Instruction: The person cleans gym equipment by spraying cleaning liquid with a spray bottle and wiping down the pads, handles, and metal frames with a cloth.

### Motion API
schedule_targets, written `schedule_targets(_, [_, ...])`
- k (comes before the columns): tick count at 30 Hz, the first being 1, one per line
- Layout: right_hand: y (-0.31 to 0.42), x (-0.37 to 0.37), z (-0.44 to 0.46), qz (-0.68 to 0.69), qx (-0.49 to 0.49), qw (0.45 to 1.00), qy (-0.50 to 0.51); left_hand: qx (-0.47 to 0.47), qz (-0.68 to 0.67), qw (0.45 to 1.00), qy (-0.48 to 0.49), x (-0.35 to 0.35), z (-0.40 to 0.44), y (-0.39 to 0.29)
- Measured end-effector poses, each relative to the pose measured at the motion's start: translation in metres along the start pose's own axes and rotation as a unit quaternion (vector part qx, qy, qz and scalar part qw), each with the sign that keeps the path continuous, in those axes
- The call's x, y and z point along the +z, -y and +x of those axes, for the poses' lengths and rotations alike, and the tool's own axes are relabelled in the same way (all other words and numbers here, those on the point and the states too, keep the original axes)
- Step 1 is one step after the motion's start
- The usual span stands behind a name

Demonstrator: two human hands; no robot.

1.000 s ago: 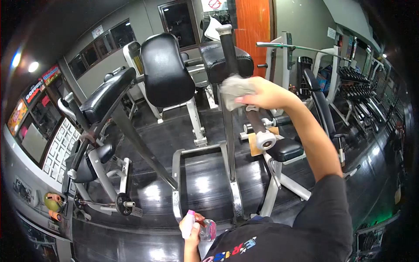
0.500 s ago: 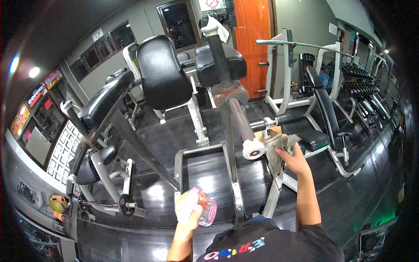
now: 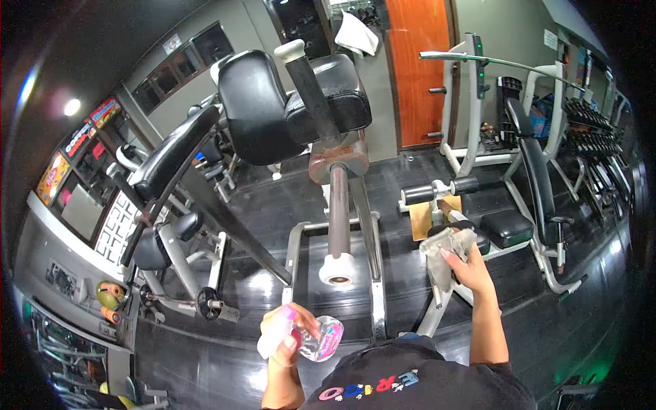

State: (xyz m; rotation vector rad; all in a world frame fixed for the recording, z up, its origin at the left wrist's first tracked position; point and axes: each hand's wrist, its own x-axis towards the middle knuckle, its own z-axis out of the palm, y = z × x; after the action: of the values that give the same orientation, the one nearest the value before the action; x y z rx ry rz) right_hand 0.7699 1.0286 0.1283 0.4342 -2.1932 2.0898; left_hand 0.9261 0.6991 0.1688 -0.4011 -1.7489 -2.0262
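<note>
My left hand (image 3: 281, 342), low in the middle of the head view, is closed around a clear spray bottle (image 3: 329, 339) with a pink label and pink on its top. My right hand (image 3: 473, 272) grips a crumpled greyish cloth (image 3: 444, 254) that hangs down from the fingers. Between and beyond the hands, a grey post (image 3: 339, 212) with a white end cap (image 3: 337, 270) juts towards me from a gym machine. The cloth is to the right of that cap, apart from it.
Black padded arm rests (image 3: 328, 102) and a second upright post (image 3: 307, 89) rise ahead. On the right stands a weight bench (image 3: 507, 229) with foam rollers (image 3: 418, 195). A barbell (image 3: 506, 63) lies on a rack. A white towel (image 3: 357, 34) hangs at the back.
The view has turned, so the machine's post now appears further left. My right hand with the cloth, earlier right beside the white cap, is now apart from it. Both hands keep their hold.
</note>
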Motion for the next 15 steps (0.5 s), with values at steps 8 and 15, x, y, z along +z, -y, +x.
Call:
schedule_targets(8, [0.090, 0.088, 0.131, -0.068, -0.500, 0.860, -0.073, -0.012, 0.060, 0.995, -0.073, 0.037, -0.010, 0.010])
schedule_targets(15, [0.096, 0.135, 0.120, 0.076, -0.468, 0.850, 0.228, -0.032, 0.116, 0.976, -0.182, 0.054, -0.044, 0.015])
